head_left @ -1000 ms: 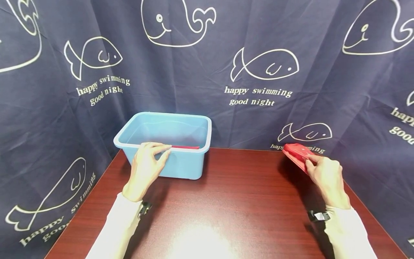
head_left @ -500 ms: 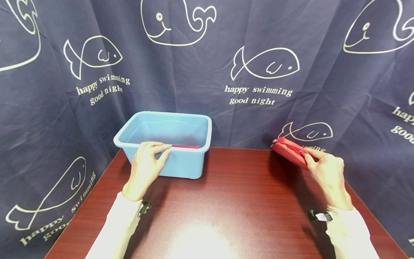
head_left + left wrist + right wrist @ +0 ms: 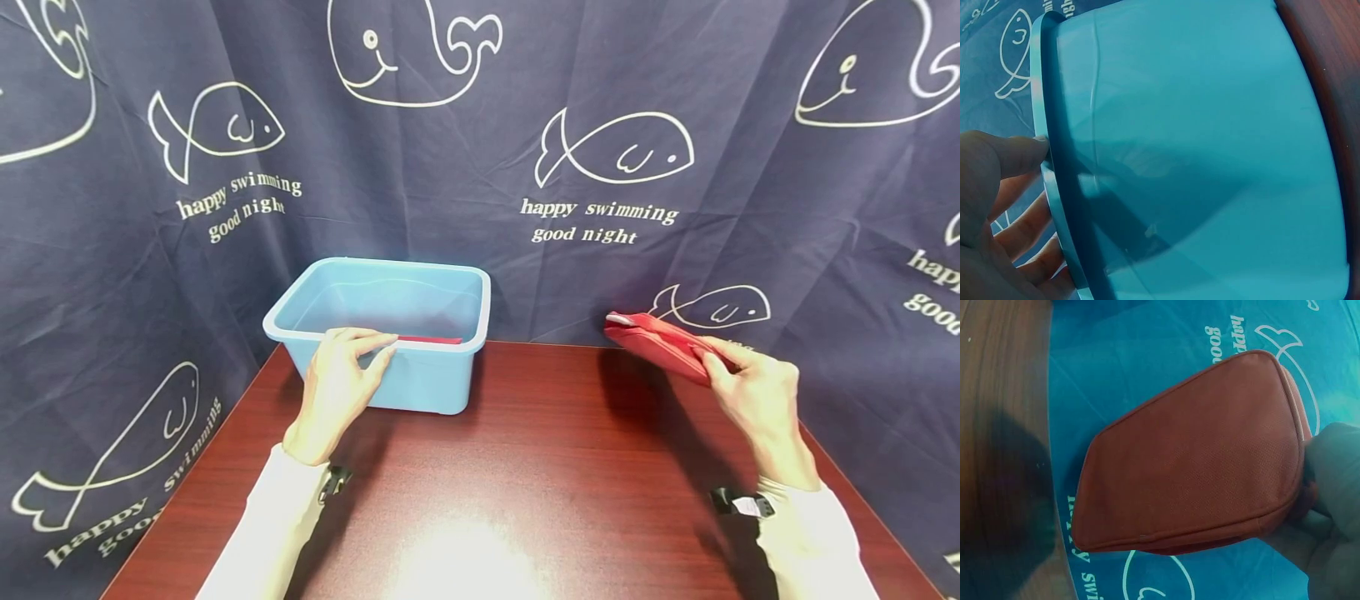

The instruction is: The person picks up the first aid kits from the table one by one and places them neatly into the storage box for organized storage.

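A light blue plastic bin stands at the back left of the table. My left hand pinches its front rim, thumb outside and fingers reaching over the inner side; the left wrist view shows the thumb against the rim. Just inside that rim, the edge of a red thing shows; its kind is hidden. On the right, my right hand grips a flat red zip pouch by one end and holds it above the table, tilted. One broad face of the pouch fills the right wrist view.
A dark blue curtain with white fish and whale prints hangs behind and at both sides. The reddish-brown wooden table has its back edge close to the curtain. A dark wristband sits on the right wrist.
The pouch's free end has swung left and slightly up, while my right hand has shifted only a little. My left hand and the bin have stayed where they were.
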Demonstrator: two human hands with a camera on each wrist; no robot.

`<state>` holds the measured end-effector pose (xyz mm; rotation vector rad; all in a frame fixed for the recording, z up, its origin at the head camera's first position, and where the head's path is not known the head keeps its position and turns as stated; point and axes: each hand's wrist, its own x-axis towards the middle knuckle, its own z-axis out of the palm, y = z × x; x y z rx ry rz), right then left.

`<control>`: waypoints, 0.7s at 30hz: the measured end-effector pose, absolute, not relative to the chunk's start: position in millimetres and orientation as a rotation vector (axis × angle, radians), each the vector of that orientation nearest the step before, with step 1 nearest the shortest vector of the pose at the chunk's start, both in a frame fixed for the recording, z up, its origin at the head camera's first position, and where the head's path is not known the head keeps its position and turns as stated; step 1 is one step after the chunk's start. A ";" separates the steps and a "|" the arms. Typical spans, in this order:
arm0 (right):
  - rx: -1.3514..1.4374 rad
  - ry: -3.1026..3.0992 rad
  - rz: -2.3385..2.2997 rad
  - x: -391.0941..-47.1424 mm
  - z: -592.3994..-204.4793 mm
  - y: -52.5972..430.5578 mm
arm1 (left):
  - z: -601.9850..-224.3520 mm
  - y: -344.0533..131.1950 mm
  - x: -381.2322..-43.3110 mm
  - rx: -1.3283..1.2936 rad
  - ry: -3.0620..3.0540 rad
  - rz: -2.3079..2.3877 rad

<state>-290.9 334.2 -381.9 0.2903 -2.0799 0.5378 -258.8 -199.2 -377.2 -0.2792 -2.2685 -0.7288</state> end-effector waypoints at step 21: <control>0.450 -1.896 0.679 -277.2 -363.9 307.4 | -377.8 -198.9 -258.5 -0.282 -2.262 -0.730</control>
